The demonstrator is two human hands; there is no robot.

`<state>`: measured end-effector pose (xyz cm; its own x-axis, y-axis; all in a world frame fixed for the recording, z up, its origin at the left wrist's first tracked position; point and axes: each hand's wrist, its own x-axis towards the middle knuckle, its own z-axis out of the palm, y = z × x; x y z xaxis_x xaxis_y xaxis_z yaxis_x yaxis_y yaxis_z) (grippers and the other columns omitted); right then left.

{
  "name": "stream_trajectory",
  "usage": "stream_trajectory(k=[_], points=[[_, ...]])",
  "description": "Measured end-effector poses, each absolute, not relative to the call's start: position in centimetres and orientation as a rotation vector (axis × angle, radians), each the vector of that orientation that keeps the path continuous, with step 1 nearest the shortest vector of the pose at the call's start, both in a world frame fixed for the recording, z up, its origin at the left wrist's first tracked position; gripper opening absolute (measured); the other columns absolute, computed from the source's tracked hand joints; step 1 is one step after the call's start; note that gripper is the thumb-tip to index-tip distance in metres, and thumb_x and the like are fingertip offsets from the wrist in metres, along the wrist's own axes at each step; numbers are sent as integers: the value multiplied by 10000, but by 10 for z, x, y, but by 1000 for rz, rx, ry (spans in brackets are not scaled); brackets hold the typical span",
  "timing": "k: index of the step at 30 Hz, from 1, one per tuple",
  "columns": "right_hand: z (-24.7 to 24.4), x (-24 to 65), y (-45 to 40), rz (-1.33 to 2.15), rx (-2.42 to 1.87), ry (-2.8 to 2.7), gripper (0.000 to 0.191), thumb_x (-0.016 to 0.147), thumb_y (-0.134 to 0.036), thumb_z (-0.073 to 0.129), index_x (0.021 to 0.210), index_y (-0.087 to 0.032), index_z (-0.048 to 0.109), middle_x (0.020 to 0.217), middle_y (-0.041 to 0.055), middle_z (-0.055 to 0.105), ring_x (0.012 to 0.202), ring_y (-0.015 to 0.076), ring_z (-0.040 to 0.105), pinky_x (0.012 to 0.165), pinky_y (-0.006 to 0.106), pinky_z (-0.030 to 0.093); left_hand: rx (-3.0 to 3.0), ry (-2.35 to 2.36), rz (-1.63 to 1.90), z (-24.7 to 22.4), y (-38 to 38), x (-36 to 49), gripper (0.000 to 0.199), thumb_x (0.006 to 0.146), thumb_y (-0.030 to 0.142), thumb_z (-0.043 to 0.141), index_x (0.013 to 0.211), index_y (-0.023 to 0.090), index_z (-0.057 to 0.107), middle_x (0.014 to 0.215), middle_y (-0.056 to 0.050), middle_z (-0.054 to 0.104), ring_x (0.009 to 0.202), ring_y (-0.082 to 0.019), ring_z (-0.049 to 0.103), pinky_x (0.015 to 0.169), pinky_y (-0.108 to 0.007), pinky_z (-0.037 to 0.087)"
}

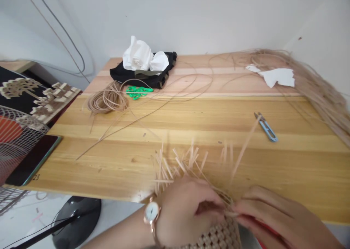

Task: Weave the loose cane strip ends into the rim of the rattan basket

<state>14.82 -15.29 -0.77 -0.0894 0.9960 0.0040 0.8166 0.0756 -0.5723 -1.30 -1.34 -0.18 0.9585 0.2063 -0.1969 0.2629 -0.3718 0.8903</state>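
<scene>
A woven piece of tan rattan-like strips is at the bottom of the view, with loose strip ends sticking up from its edge. My left hand, wearing a wristwatch, is closed on the edge of this weave. Close beside it on the right, my right hand pinches a thin strip at the same edge. A longer strip slants up between the hands and overlaps the tip of the blue thread snips in the picture. The lower part of the weave is cut off by the frame.
Coiled cane, green ties and a black bag with white tissue lie at the back left. Along the right edge runs a bundle of long strips with torn paper. A phone rests at the left edge.
</scene>
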Motion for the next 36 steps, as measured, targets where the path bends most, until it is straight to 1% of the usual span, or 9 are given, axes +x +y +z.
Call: stream_trajectory(k=[3, 6, 10, 14, 18, 22, 25, 30, 36], points=[[-4, 155, -144, 108, -1706, -2102, 259, 950, -244, 294, 893, -227, 545, 730, -26, 660, 645, 96, 628, 563, 184, 478, 1863, 373, -170, -12, -8, -6, 103, 745, 183, 604, 759, 154, 702, 602, 13, 603, 543, -67, 485, 524, -154, 373], [-7, 164, -145, -329, -1697, -2177, 357, 936, -154, 207, 879, -186, 558, 737, -1, 694, 620, 124, 644, 553, 237, 470, 1705, 438, -224, -17, -1, -7, 110, 749, 180, 589, 766, 140, 691, 626, 4, 631, 487, -48, 445, 474, -139, 348], [-24, 167, -154, -503, -1766, -2237, 377, 859, -30, 224, 913, -154, 576, 799, 44, 701, 681, 161, 650, 603, 293, 450, 1512, 434, -245, -21, 5, -9, 109, 757, 162, 557, 777, 127, 658, 692, -14, 660, 490, -39, 482, 448, -125, 360], [-38, 161, -159, -519, -1819, -2196, 332, 851, -11, 311, 979, -148, 585, 832, 40, 697, 723, 163, 637, 663, 302, 435, 1378, 480, -297, -24, 9, -7, 105, 756, 192, 561, 786, 118, 629, 701, -5, 641, 393, -17, 404, 350, -119, 329], [-32, 152, -155, -128, -1819, -2005, 268, 872, -129, 367, 905, -181, 628, 813, 48, 667, 723, 162, 621, 651, 280, 478, 1277, 534, -252, -28, 11, -7, 100, 739, 207, 585, 773, 115, 606, 727, -10, 642, 410, -15, 415, 333, -106, 325], [-19, 142, -149, 888, -1901, -1519, 239, 876, -273, 444, 847, -208, 672, 776, 40, 618, 737, 149, 597, 628, 246, 491, 1167, 532, -214, -32, 10, -8, 106, 711, 207, 613, 733, 103, 611, 814, -47, 683, 354, 7, 420, 334, -114, 310], [-17, 135, -141, 1369, -1779, -892, 221, 790, -386, 578, 800, -203, 701, 700, 26, 622, 653, 128, 579, 593, 226, 476, 1124, 521, -216, -34, 9, -7, 147, 698, 240, 634, 739, 100, 653, 832, -58, 694, 359, 1, 453, 350, -121, 318], [-21, 128, -125, 1450, -1535, -362, 198, 631, -368, 739, 716, -194, 698, 573, -5, 627, 495, 64, 524, 486, 157, 421, 1087, 568, -201, -36, 4, -4, 235, 620, 318, 710, 723, 108, 696, 630, -10, 655, 349, -22, 461, 341, -133, 314], [-19, 125, -114, 1288, -1631, -507, 163, 631, -351, 739, 668, -196, 709, 669, 8, 590, 613, 103, 551, 547, 183, 462, 1063, 568, -185, -34, 1, -2, 294, 574, 356, 745, 698, 92, 703, 595, 0, 627, 345, -19, 448, 332, -136, 316]])
